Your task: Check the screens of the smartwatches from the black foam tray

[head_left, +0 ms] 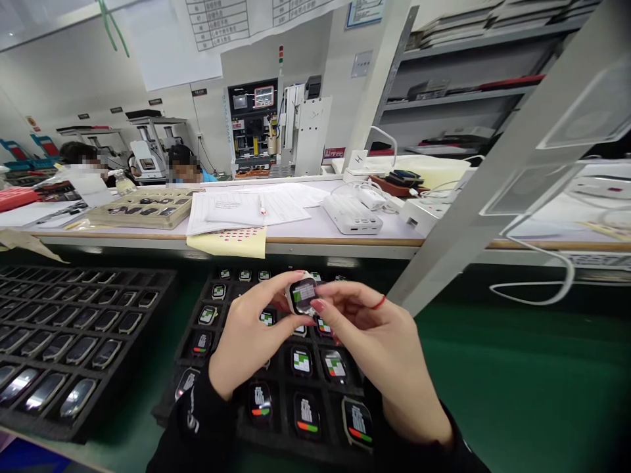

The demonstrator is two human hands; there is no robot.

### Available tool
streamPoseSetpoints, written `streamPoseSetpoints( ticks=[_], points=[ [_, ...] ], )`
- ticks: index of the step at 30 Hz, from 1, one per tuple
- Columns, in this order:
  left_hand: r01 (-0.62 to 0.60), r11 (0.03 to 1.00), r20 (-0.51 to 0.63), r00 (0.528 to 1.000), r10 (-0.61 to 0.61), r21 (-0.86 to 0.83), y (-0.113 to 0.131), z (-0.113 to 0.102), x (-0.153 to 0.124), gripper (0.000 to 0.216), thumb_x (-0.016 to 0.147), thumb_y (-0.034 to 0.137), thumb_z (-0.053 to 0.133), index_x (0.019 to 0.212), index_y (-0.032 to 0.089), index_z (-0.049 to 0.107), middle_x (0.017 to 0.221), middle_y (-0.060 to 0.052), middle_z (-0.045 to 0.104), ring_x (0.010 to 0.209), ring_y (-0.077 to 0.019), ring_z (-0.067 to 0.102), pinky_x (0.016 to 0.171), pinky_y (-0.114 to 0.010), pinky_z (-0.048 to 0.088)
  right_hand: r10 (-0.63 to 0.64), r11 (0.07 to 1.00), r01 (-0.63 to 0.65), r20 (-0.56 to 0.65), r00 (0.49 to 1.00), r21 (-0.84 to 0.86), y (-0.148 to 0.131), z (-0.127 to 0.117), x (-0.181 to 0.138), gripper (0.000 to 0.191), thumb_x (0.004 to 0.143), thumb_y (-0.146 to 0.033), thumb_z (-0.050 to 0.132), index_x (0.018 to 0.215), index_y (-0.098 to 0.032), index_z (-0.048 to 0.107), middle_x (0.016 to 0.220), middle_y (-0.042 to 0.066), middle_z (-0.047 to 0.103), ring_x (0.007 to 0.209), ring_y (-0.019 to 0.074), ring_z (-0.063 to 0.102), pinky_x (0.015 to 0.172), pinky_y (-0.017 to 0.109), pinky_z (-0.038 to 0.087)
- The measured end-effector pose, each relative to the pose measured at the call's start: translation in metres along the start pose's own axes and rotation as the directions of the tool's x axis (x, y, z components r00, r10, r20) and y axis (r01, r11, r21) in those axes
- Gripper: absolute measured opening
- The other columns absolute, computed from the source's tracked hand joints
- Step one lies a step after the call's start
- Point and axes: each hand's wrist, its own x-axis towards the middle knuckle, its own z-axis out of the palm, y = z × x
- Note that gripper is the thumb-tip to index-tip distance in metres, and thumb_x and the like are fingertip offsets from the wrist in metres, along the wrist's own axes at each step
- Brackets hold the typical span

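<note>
Both hands hold one smartwatch body (302, 295) with a lit screen, lifted above a black tray (197, 358). My left hand (251, 335) grips its left edge with fingers curled. My right hand (379, 348) pinches its right edge between thumb and fingertips; a red band sits on one finger. The tray below holds several more watch bodies with lit screens showing green, white and red patches.
A second black tray (148, 279) to the left holds several dark-screened watch bodies. A green mat (517, 381) covers the bench. Behind stand a white shelf with papers (246, 209), a yellow sticker sheet (229, 242), white power banks (352, 217), a slanted metal post (468, 217), and two seated people.
</note>
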Motion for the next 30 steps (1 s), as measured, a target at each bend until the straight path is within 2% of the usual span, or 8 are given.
streamPoseSetpoints(
  ticks=[3,9,16,20,30],
  points=[
    [-0.029,0.999,0.008,1.000,0.029,0.043,-0.0021,-0.0004,-0.0008,0.055,0.079,0.011,0.083,0.128,0.031,0.069,0.090,0.003,0.075,0.075,-0.0136,0.068,0.081,-0.027,0.059,0.025,0.999,-0.025,0.003,1.000,-0.033,0.0010,-0.0018,0.0000,0.006,0.085,-0.027,0.081,0.087,-0.023,0.078,0.073,0.001,0.072,0.056,0.0160,0.063,0.045,0.021,0.048],
    [-0.076,0.994,0.027,0.997,0.074,0.079,-0.0035,0.0005,-0.0014,0.058,0.081,0.008,0.080,0.130,0.036,0.067,0.090,0.005,0.073,0.075,-0.0122,0.066,0.082,-0.026,0.058,0.003,0.996,0.000,0.035,0.999,-0.088,0.0002,-0.0030,-0.0013,0.011,0.091,-0.032,0.075,0.086,-0.022,0.079,0.079,0.003,0.074,0.056,0.0162,0.062,0.049,0.024,0.053],
    [-0.073,0.995,0.023,0.997,0.071,0.072,-0.0029,0.0007,-0.0019,0.053,0.082,0.015,0.081,0.130,0.033,0.068,0.092,0.003,0.074,0.075,-0.0139,0.067,0.080,-0.028,0.059,0.000,0.995,0.000,0.004,1.000,-0.103,0.0012,0.0006,-0.0020,0.016,0.092,-0.035,0.075,0.083,-0.022,0.076,0.076,0.004,0.073,0.058,0.0186,0.064,0.053,0.027,0.057],
    [-0.089,0.994,0.022,0.996,0.088,0.066,-0.0041,0.0013,-0.0027,0.055,0.082,0.015,0.082,0.131,0.035,0.066,0.092,0.004,0.074,0.075,-0.0125,0.066,0.081,-0.026,0.058,-0.004,0.995,0.002,-0.015,1.000,-0.095,0.0017,0.0010,-0.0019,0.018,0.091,-0.037,0.076,0.082,-0.021,0.076,0.076,0.004,0.074,0.058,0.0191,0.065,0.052,0.027,0.057],
    [-0.098,0.992,0.020,0.995,0.097,0.085,-0.0038,0.0015,-0.0021,0.057,0.081,0.015,0.083,0.132,0.034,0.065,0.089,0.006,0.071,0.076,-0.0112,0.064,0.080,-0.023,0.056,-0.039,0.997,0.038,-0.028,0.999,-0.065,0.0023,0.0023,0.0001,0.010,0.089,-0.027,0.075,0.080,-0.023,0.077,0.075,0.002,0.075,0.055,0.0146,0.064,0.045,0.019,0.050]
  ],
)
